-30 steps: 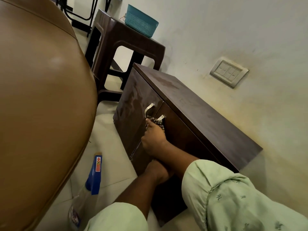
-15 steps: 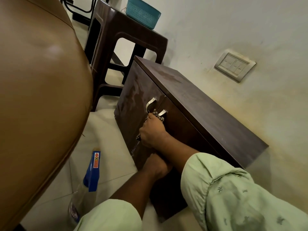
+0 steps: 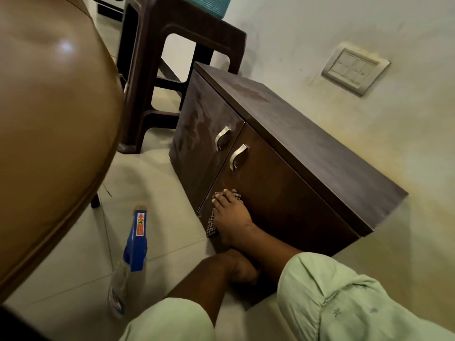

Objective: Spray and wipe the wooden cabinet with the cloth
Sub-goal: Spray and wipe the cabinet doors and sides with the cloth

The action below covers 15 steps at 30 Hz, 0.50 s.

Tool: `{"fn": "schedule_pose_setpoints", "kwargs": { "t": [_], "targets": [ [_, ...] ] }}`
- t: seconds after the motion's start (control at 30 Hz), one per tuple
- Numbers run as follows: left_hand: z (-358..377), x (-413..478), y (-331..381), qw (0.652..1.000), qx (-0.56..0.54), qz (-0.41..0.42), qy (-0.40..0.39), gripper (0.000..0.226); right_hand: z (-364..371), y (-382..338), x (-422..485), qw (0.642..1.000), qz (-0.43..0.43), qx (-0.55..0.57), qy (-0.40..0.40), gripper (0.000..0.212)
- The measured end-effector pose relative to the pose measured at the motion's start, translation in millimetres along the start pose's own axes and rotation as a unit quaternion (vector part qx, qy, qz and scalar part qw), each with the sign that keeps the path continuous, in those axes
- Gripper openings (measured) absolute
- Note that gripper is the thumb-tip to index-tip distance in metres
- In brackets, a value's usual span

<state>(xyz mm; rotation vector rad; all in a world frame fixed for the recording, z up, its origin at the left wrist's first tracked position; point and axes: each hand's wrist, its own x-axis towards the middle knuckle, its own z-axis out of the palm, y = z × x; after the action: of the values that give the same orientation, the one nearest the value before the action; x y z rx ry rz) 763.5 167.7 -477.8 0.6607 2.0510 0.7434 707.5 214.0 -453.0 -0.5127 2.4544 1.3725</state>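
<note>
The dark wooden cabinet stands on the floor against the wall, with two doors and two metal handles. My right hand lies flat with straight fingers on a brown checked cloth and presses it against the lower left part of the right door. Part of the cloth hangs out below the hand. My left hand rests low at the cabinet's bottom front, under my right forearm, its fingers in shadow. A spray bottle with a blue head lies on the floor tiles to the left, untouched.
A brown padded seat fills the left side. A dark plastic stool stands behind the cabinet with a teal basket on it. A switch plate is on the wall. Pale floor tiles lie before the cabinet.
My right hand has slid the cloth down from the handles to the lower part of the right door. The left hand stays low at the cabinet's bottom.
</note>
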Motion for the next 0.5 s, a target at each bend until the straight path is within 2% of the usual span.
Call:
{"fn": "schedule_pose_setpoints", "kwargs": {
  "t": [0.1, 0.2, 0.37, 0.5],
  "targets": [
    [1.8, -9.5, 14.6, 0.996, 0.052, 0.022, -0.076, 0.044, 11.9, -4.3, -9.3, 0.998, 0.046, 0.008, 0.032, 0.067],
    [3.0, -17.2, 24.7, 0.99, 0.104, 0.028, -0.096, 0.044, 13.6, -4.3, -23.3, 0.998, 0.054, 0.011, 0.041, 0.062],
    [-2.6, -13.8, 12.6, 0.981, 0.174, 0.023, -0.077, 0.046, 8.7, 6.5, -39.1, 0.995, -0.004, 0.084, 0.055, 0.041],
    [-13.6, -23.2, -1.6, 0.983, 0.179, -0.012, -0.036, 0.047, 0.5, 9.3, -51.1, 0.973, 0.023, 0.211, 0.096, 0.037]
  ]
}}
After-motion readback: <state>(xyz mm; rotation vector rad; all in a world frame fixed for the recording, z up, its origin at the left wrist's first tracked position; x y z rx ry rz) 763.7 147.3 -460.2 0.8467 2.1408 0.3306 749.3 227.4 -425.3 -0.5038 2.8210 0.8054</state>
